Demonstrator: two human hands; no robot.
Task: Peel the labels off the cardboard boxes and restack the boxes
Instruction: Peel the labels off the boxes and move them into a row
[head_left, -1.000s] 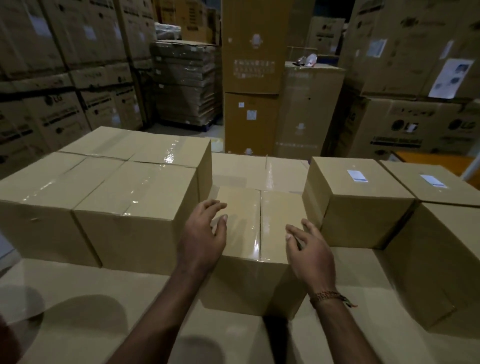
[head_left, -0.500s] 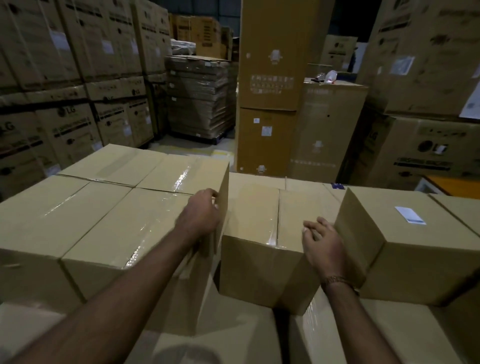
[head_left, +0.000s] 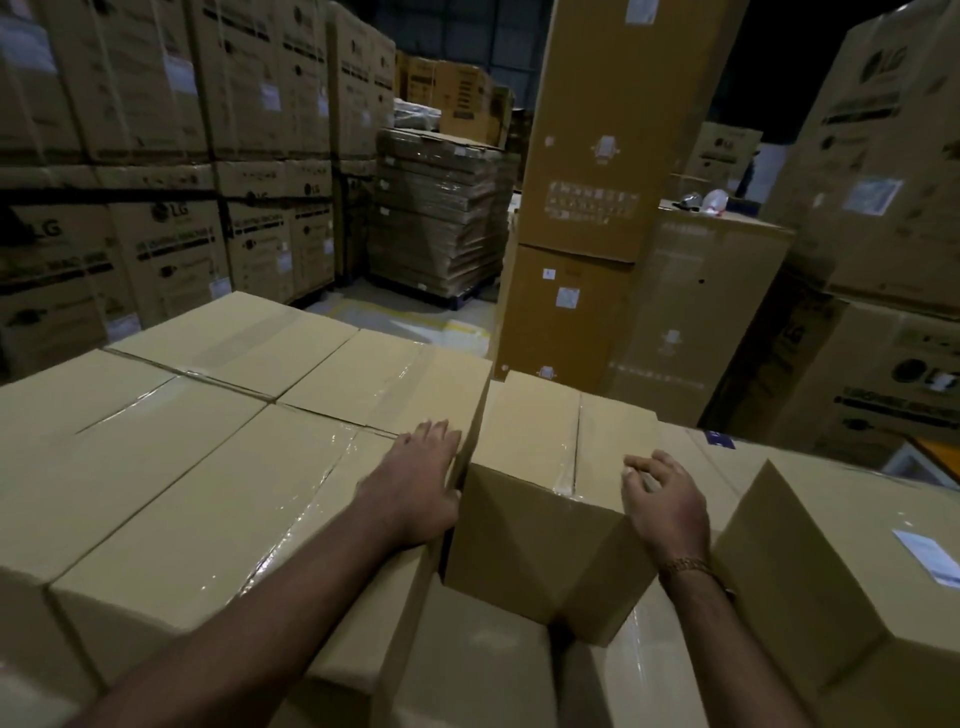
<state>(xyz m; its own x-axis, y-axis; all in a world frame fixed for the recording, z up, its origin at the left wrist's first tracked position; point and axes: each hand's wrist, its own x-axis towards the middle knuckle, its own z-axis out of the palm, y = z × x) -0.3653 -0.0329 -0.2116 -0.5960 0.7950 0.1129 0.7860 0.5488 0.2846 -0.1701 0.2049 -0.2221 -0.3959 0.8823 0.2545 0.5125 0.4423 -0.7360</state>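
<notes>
Supporting surface: a lower layer of sealed cardboard boxes (head_left: 483, 670), tops taped and flush, forming one flat deck. Resting directly on it:

- Middle box (head_left: 550, 519), the reference item: sits turned at an angle to its neighbours, one corner toward the camera, clear tape along its top seam.
- Left of the middle box: a block of four taped boxes (head_left: 208, 457), packed edge to edge, the nearest touching or just beside it.
- Right of the middle box: a labelled box (head_left: 831, 571), apart from it, carrying a white label (head_left: 927, 558) on top.

Bare deck shows between the middle box and the labelled box.
</notes>
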